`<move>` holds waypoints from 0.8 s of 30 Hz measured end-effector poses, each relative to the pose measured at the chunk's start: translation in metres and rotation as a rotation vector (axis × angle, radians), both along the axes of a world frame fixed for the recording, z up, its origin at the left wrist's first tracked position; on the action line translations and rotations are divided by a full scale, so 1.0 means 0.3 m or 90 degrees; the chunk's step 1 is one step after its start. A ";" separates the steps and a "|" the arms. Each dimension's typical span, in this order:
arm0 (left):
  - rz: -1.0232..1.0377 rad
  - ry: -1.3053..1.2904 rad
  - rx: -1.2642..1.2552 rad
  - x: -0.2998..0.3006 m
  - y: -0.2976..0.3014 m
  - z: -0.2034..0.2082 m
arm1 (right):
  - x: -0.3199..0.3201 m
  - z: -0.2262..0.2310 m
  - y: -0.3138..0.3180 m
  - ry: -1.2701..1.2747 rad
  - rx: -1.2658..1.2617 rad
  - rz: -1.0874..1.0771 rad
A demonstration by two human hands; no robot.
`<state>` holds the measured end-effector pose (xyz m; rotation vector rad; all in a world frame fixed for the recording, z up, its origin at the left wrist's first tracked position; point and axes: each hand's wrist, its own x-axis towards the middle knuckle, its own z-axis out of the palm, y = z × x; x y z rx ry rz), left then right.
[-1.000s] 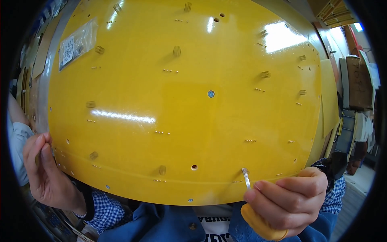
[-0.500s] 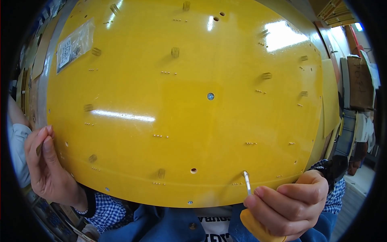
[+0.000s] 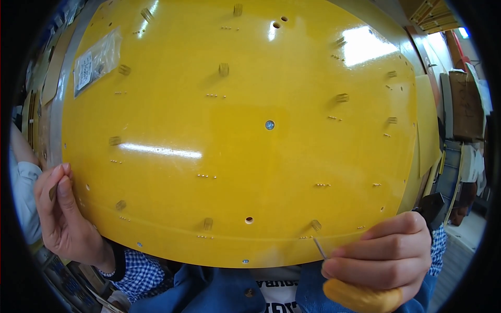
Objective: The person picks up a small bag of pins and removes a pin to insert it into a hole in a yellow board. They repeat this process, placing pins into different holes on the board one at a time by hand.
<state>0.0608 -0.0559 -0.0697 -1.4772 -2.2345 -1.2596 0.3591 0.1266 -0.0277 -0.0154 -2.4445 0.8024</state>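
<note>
A large, glossy yellow board [image 3: 245, 151] fills the middle. Small brown ribbed pieces [image 3: 224, 69] stand on it in spaced rows, with short lines of tiny metal pins [image 3: 215, 96] below them. My right hand [image 3: 383, 255], at the lower right, is closed around a thin metal tool [image 3: 319, 248]. The tool's tip is beside a pin line, just below one ribbed piece [image 3: 315, 225]. Something yellow and rounded [image 3: 362, 296] shows under those fingers; whether handle or finger cover I cannot tell. At the left edge, my left hand [image 3: 70, 219] pinches a small brown piece [image 3: 52, 192], partly hidden.
A clear plastic bag with a white label [image 3: 96, 62] lies on the board's far left. Screws [image 3: 270, 124] and round holes [image 3: 249, 220] mark its surface. A cardboard box [image 3: 466, 104] stands at right. Another person's sleeve [image 3: 25, 195] shows at the left edge.
The metal tool's tip has drawn off the lower-right ribbed piece, down toward me, leaving that piece in sight. My right hand has turned slightly. My left hand stays nearly still.
</note>
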 end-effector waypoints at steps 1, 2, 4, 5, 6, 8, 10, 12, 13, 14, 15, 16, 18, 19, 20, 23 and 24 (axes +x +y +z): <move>0.002 0.004 -0.002 0.001 -0.002 0.002 | 0.000 -0.015 -0.005 0.036 -0.036 -0.012; 0.004 0.008 -0.005 0.003 -0.004 0.003 | 0.003 -0.012 0.001 0.038 -0.038 -0.010; 0.002 -0.004 0.003 0.000 -0.001 -0.010 | 0.019 0.023 0.015 -0.154 -0.006 -0.001; 0.006 -0.007 0.003 0.001 0.001 -0.006 | 0.031 0.033 0.019 -0.179 -0.004 0.000; 0.004 -0.006 0.002 0.003 0.004 -0.001 | 0.038 0.038 0.019 -0.178 -0.005 -0.001; 0.012 0.001 0.000 0.003 0.005 0.001 | 0.047 0.039 0.014 -0.138 0.101 -0.080; 0.013 -0.011 0.009 0.002 0.001 -0.009 | 0.042 0.019 -0.014 -0.130 0.179 -0.134; 0.015 -0.022 0.017 -0.001 -0.002 -0.011 | 0.040 0.001 -0.027 -0.106 0.269 -0.184; 0.006 -0.019 0.015 -0.005 -0.005 -0.013 | 0.032 0.003 -0.031 -0.132 0.275 -0.172; -0.004 -0.017 0.013 -0.005 -0.001 -0.011 | 0.028 0.003 -0.032 -0.132 0.274 -0.175; -0.006 -0.017 0.014 -0.004 0.004 -0.009 | 0.023 0.000 -0.033 -0.131 0.278 -0.185; -0.008 -0.024 0.019 -0.004 0.010 -0.008 | 0.023 -0.002 -0.032 -0.130 0.283 -0.196; -0.003 -0.026 0.019 -0.003 0.003 -0.008 | 0.022 -0.018 -0.028 -0.106 0.289 -0.191; 0.003 -0.029 0.021 -0.003 0.000 -0.009 | 0.020 -0.024 -0.025 -0.084 0.297 -0.187; 0.010 -0.031 0.023 -0.002 -0.004 -0.009 | 0.015 -0.027 -0.018 -0.082 0.294 -0.186; 0.022 -0.016 0.015 0.000 0.005 -0.008 | 0.010 -0.017 -0.008 -0.118 0.285 -0.139; 0.024 -0.015 0.015 0.000 0.001 -0.008 | 0.012 -0.027 -0.016 -0.086 0.293 -0.150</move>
